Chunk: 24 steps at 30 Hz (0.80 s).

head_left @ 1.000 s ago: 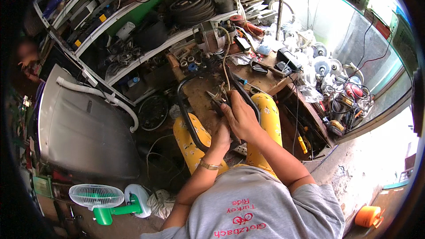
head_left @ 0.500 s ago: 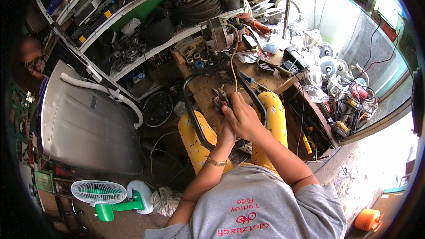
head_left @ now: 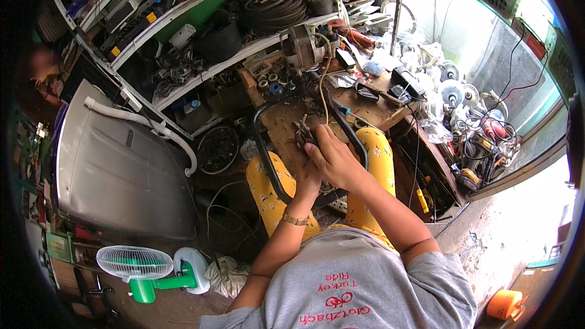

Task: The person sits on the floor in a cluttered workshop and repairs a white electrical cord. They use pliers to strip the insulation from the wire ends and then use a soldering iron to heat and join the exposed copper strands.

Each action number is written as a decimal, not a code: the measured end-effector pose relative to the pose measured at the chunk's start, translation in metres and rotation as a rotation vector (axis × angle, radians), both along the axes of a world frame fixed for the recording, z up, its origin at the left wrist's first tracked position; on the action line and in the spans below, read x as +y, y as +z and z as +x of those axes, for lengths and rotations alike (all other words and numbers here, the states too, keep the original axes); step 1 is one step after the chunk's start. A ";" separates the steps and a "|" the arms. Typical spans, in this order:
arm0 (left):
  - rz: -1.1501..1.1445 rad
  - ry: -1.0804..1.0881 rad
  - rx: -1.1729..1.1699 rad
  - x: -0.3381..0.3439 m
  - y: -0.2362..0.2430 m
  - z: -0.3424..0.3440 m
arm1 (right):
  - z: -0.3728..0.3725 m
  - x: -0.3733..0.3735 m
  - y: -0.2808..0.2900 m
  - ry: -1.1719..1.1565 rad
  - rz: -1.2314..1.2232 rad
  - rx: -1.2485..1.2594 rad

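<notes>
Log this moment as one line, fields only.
right hand: closed on thin tan cable | left hand: partly hidden by right | cable: runs up to silver-grey motor | dark metal pliers: jaws showing beyond hands

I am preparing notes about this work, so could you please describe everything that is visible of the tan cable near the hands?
The tan cable is thin and looks plastic-covered. Beside the grey metal motor it bends round, then runs toward the person in a loose, shallow curve, with no knot in sight. In the view it crosses the far side of the black tubular frame; whether they touch is unclear. It disappears at the fingers of the right hand, so its tip and the grip are hidden.
</notes>
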<state>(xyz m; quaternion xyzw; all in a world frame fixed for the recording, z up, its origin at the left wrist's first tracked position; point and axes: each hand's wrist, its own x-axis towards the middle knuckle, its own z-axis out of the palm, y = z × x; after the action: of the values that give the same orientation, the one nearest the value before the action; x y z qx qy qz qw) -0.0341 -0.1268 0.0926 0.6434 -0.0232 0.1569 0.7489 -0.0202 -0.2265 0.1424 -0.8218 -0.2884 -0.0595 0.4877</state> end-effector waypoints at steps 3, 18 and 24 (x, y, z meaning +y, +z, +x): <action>0.014 0.041 -0.020 0.001 -0.007 0.001 | 0.000 0.002 0.001 0.014 -0.003 -0.006; 0.048 0.060 -0.118 0.009 -0.019 0.009 | -0.004 0.007 -0.007 -0.002 -0.039 0.002; -0.167 -0.061 -0.075 0.026 -0.044 0.015 | -0.004 0.005 -0.004 -0.038 -0.056 -0.049</action>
<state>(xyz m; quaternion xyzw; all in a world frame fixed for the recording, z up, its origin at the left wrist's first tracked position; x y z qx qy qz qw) -0.0191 -0.1011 0.0490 0.5716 -0.0574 0.1593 0.8029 -0.0245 -0.2217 0.1382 -0.8387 -0.2864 -0.0809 0.4561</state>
